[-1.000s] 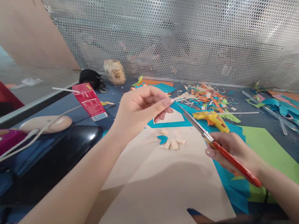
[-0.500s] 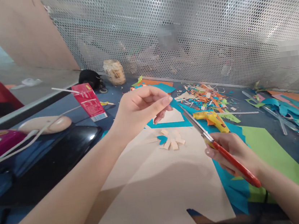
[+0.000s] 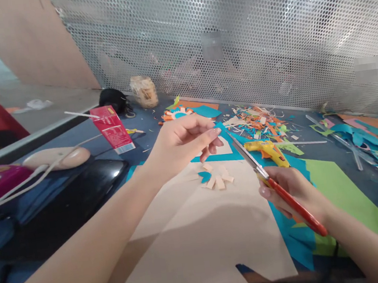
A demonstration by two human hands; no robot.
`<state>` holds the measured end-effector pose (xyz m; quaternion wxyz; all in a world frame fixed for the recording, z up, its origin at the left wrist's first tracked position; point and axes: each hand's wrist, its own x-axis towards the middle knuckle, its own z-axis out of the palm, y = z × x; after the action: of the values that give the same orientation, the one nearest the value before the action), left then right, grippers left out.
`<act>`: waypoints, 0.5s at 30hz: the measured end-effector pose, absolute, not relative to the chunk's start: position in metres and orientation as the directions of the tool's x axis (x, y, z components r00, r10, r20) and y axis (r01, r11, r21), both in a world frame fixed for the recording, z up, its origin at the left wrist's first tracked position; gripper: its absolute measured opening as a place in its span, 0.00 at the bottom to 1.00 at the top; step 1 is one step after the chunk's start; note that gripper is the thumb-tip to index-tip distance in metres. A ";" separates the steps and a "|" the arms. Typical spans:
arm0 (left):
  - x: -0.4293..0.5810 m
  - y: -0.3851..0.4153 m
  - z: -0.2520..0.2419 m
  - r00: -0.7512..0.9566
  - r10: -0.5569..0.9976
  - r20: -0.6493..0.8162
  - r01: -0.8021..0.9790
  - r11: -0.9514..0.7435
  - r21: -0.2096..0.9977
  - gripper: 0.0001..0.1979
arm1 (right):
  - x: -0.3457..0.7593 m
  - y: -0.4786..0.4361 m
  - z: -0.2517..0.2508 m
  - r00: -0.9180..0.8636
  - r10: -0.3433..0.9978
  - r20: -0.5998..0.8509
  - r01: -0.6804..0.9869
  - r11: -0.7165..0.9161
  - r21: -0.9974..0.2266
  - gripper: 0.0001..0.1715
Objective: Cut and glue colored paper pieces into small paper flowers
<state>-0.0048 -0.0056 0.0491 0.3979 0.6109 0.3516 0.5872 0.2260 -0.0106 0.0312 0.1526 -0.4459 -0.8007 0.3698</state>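
My left hand [image 3: 188,139] is raised over the paper, thumb and fingertips pinching a small piece of blue paper [image 3: 220,126]. My right hand [image 3: 293,193] grips a pair of scissors [image 3: 291,200] with red handles. Their blades point up and left, the tips close to the blue piece; whether they touch it I cannot tell. Below lies a large cream sheet [image 3: 200,236]. On it sits a ring of small cream paper strips [image 3: 219,182] with a blue heart-shaped piece [image 3: 205,176] at its left side.
A yellow glue gun [image 3: 269,151] lies behind the scissors, near a heap of paper scraps [image 3: 258,121]. Green paper [image 3: 340,196] is at right. To the left are a red drink carton [image 3: 112,129], a black tablet-like slab [image 3: 62,207] and white cables. A perforated metal panel [image 3: 230,26] stands behind.
My left hand has shifted slightly down and right, and more of the blue piece shows beyond the fingertips. The scissors have barely moved.
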 end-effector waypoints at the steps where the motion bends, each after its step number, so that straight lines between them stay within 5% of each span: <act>1: -0.004 -0.006 0.050 0.068 0.896 0.440 -0.031 -0.438 0.898 0.04 | 0.226 -0.010 0.031 -0.558 0.826 -0.083 0.600 0.332 -0.728 0.20; 15: -0.002 -0.009 0.050 0.047 0.897 0.439 0.055 -0.441 0.896 0.06 | 0.226 -0.011 0.030 -0.549 0.833 -0.073 0.606 0.337 -0.720 0.19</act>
<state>-0.0022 -0.0094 0.0500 0.3661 0.6241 0.3816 0.5752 0.2262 -0.0110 0.0301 0.1565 -0.4484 -0.8024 0.3614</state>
